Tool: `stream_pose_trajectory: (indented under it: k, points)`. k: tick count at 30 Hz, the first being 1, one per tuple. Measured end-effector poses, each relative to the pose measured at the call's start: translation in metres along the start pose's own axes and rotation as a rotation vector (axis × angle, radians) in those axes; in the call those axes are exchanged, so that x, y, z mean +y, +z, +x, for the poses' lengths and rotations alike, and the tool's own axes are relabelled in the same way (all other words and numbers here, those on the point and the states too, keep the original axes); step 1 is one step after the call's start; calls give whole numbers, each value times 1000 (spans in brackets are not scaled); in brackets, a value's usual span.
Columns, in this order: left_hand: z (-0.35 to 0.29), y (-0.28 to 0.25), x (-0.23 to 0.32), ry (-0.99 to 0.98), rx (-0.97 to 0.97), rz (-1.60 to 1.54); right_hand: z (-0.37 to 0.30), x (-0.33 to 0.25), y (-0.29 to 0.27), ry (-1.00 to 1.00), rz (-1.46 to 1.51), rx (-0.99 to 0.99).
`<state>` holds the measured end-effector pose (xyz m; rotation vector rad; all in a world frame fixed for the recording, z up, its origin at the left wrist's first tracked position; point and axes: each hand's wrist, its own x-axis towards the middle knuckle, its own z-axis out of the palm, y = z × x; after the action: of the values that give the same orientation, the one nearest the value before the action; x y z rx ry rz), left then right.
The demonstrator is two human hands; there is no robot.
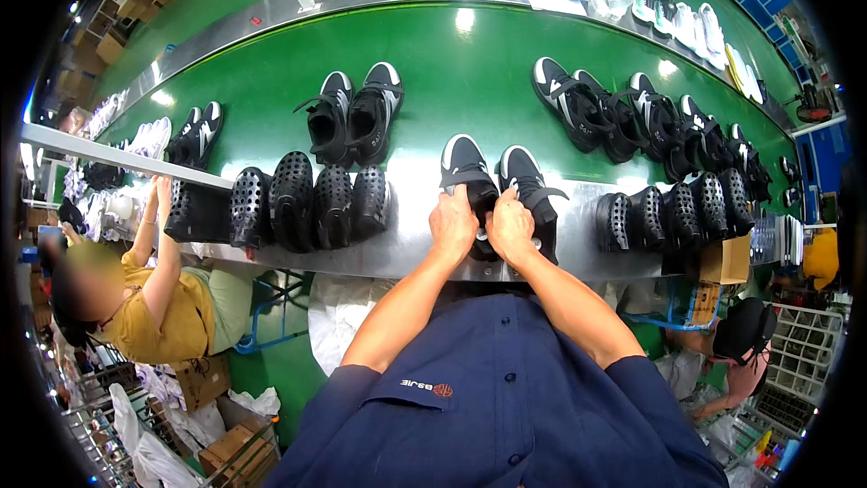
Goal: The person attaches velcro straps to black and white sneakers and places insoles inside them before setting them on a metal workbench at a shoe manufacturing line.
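A pair of black, grey and white sneakers stands toes-away in front of me at the near edge of the bench: a left sneaker (464, 163) and a right sneaker (526, 171), each with a black strap. My left hand (453, 225) is closed on the left side of the left sneaker's opening. Between the two shoes, my right hand (511, 227) has its fingers curled at that same opening's right side, its back partly covering the right sneaker. What the fingertips pinch is hidden. The heels are partly hidden by my hands.
Black hole-dotted rounded blocks (291, 202) stand left, with similar blocks (682, 215) right. Other black sneakers (375, 113) rest on the green surface (461, 82), more (573, 109) farther right. A metal rail (117, 154) crosses left. Co-workers sit at left (172, 307) and right (741, 353).
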<state>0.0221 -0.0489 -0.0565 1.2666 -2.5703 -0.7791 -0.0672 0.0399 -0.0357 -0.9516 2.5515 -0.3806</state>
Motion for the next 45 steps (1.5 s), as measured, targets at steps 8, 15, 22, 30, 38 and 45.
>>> stream_pose_trajectory:
  k: [8,15,22,30,38,45]
  points:
    - [-25,-32,2,90,197,-187,3,-6,-7,118,46,-63]
    - [-41,-23,-28,373,326,36,-12,-6,-14,332,486,-352]
    - [-28,-54,4,562,197,89,-24,8,23,-54,168,-84]
    - [-26,-64,-13,571,51,-129,-21,-2,-2,163,387,-396]
    - [-63,-43,-41,-805,-393,-810,-46,-10,13,101,616,-469]
    - [-102,-83,-61,-606,-146,-686,-54,-1,-85,6,507,-858]
